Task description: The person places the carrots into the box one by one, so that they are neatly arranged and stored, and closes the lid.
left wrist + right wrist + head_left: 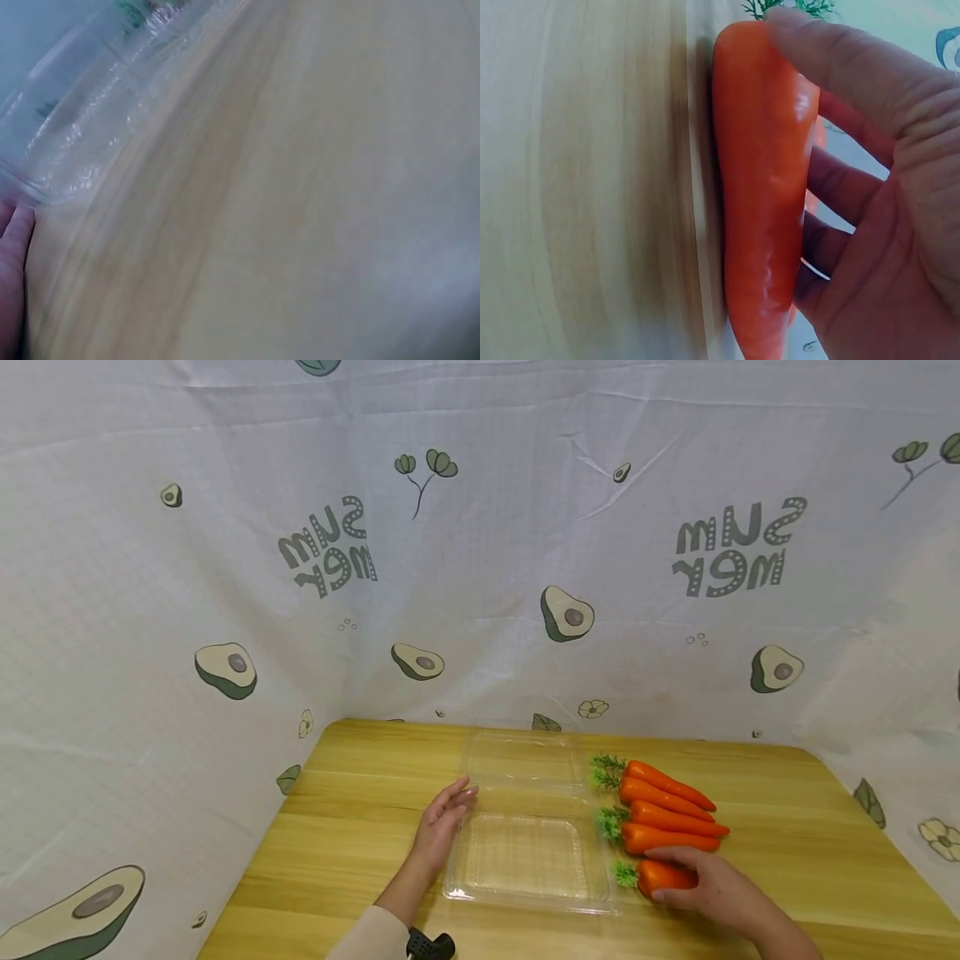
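A clear plastic clamshell box lies opened out on the table, its lid spread toward the back. My left hand rests at the box's left side, fingers loosely extended by the rim; the left wrist view catches only part of that hand beside the clear wall. To the right of the box, my right hand holds the nearest orange carrot. In the right wrist view the thumb lies at the top of this carrot, with the other fingers curled behind it.
Several more carrots with green leafy tops lie in a row just behind the held one, tops toward the box. A wood-grain table carries everything. White cloth printed with avocados hangs behind and at the sides.
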Tool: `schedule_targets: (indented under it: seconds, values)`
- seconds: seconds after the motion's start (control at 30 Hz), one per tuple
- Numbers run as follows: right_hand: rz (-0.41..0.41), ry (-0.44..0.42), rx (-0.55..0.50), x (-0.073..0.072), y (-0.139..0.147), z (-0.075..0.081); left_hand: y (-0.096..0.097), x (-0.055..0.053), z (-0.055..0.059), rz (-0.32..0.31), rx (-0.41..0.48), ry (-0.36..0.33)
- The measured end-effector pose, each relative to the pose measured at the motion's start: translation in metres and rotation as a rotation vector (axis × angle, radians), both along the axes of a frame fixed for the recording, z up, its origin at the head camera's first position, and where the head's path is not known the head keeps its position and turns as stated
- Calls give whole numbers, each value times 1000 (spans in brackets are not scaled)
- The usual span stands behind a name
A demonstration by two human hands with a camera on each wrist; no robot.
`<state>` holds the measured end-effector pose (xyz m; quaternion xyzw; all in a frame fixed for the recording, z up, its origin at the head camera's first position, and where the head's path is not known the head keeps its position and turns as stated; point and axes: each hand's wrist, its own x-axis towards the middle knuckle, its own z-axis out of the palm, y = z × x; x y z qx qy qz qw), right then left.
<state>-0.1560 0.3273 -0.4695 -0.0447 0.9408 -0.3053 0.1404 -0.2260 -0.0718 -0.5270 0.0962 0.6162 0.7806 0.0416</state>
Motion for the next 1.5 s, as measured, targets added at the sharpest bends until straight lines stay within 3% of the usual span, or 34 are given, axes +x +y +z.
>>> schedule_targets:
  seconds: [0.2,0.37,0.87,1.13,1.5]
  values:
    - [-23,-53,-5,-1,0,-4,-3,-1,-3,-8,-22,1]
    - [-21,-47,-4,-1,0,-4,-5,-2,-5,-2,-54,39]
    - [-65,-41,55,2,0,-1,-4,-1,-5,22,-78,22]
    - [-59,17,42,5,8,7,-4,-1,-3,26,-69,24]
    - [-121,107,4,6,9,19,-5,-1,-3,27,-70,27]
